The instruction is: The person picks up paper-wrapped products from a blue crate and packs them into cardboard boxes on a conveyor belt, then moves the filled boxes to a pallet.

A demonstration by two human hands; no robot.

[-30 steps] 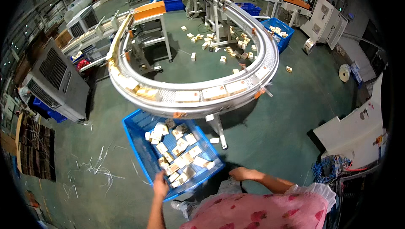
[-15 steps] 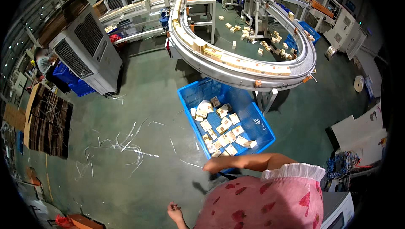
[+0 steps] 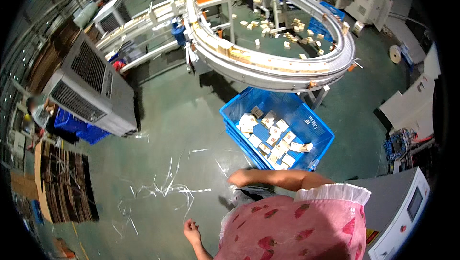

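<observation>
My left hand (image 3: 192, 231) hangs low at my side over the floor, loosely bent fingers slightly apart, and no object shows in it. Across my front reaches the right forearm, ending in my right hand (image 3: 240, 178); its fingers are hidden beneath the back of the hand. Just beyond that hand stands a blue plastic crate (image 3: 318, 127), apparently stacked on another. Inside it lie many small pale boxes (image 3: 273, 138) in a loose heap. The right hand appears apart from the crate.
A curved conveyor (image 3: 268, 80) carrying a row of small boxes arches beyond the crate. White strapping strips (image 3: 165, 189) litter the floor. At left stand a grey air cooler (image 3: 91, 87), flattened cardboard (image 3: 67, 183) and another person (image 3: 40, 114). A grey machine cabinet (image 3: 397, 212) stands close at right.
My view has shifted, so the crate sits farther right and the cooler looks nearer. The right hand is a little higher in view. The left hand's fingers look slightly more extended.
</observation>
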